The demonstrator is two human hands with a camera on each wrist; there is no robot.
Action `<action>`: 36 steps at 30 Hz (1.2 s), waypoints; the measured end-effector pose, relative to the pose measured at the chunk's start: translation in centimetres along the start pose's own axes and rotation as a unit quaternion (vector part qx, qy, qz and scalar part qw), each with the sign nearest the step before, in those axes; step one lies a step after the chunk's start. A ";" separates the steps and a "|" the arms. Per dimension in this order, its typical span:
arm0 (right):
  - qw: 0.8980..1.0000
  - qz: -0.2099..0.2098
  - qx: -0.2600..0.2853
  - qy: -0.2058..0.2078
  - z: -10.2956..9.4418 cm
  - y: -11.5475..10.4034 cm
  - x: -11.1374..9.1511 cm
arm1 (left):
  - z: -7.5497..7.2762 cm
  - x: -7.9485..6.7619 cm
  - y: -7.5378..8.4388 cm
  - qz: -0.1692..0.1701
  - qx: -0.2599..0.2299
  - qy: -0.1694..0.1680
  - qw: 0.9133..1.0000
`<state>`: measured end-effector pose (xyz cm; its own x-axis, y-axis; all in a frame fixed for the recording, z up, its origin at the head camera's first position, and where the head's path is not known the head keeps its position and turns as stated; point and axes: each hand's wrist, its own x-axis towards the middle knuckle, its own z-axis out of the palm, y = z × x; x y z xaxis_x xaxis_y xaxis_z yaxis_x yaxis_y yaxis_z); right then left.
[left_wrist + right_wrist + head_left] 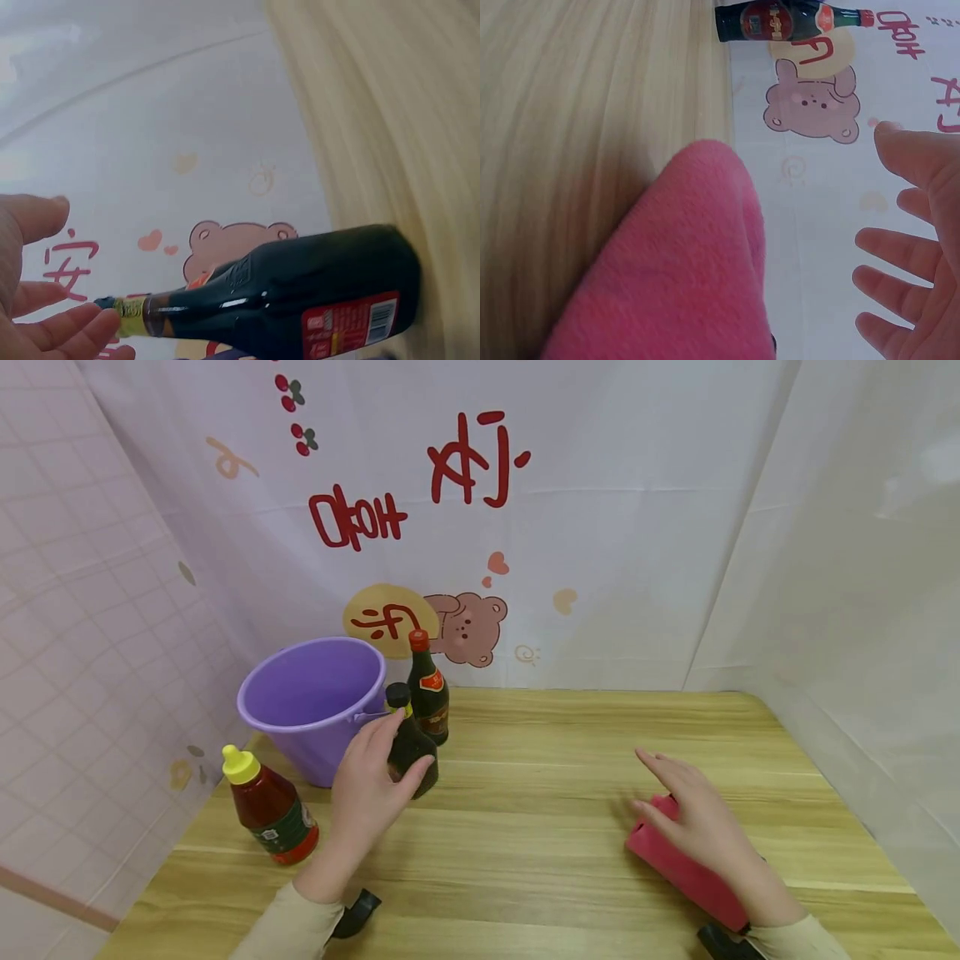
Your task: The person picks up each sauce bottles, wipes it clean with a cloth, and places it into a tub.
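My left hand point(369, 785) is beside a dark bottle with a black cap point(411, 752), thumb and fingers spread near its neck and body. The left wrist view shows this bottle's red label and yellow neck band, with fingertips close to the neck; whether they touch it I cannot tell. Just behind stands a second dark bottle with a red cap point(431, 702). Over on the right, my right hand point(705, 827) hovers above a pink fuzzy cloth-like thing point(682, 262), its fingers extended and apart from it in the right wrist view.
A purple bucket point(322, 752) stands at the back left, close to the black-capped bottle. In front of it is a red sauce bottle with a yellow cap point(276, 818). A printed white curtain point(615, 527) bounds the wooden table point(525, 860) at the back and sides.
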<state>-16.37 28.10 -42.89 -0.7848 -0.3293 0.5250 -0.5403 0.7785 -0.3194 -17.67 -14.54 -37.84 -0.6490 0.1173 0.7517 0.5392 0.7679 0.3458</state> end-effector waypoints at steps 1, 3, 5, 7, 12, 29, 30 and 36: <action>1.000 -0.002 0.002 0.005 -0.1 0.1 -0.1 | -0.1 0.2 -0.2 -0.002 -0.001 0.009 1.000; 1.000 -0.006 0.005 0.013 -0.3 0.2 -0.1 | -0.2 0.5 -0.4 -0.004 -0.003 0.025 1.000; 1.000 -0.010 0.010 0.021 -0.5 0.3 -0.2 | -0.3 0.8 -0.7 -0.007 -0.004 0.039 0.999; 1.000 -0.011 0.015 0.024 -0.7 0.4 -0.3 | -0.3 1.2 -1.0 -0.012 -0.006 0.049 0.999; 1.000 -0.011 0.011 0.015 -1.3 0.8 -0.7 | -0.1 2.0 -1.3 -0.041 0.000 0.052 0.998; 0.997 0.003 -0.044 -0.055 -2.4 2.3 -3.2 | 0.8 3.9 -1.5 -0.120 0.037 -0.004 0.992; 0.997 0.004 -0.046 -0.058 -2.3 2.3 -3.3 | 0.9 4.0 -1.6 -0.122 0.040 -0.008 0.992; 0.996 0.014 -0.052 -0.077 -2.0 2.5 -4.1 | 1.2 4.3 -1.7 -0.129 0.052 -0.018 0.990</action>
<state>-13.84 32.46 -44.27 -0.8406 -0.3782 0.3879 -0.4894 0.8372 -0.2443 -22.00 -14.59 -35.84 -0.7782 -0.0700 0.6241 0.2957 0.8358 0.4625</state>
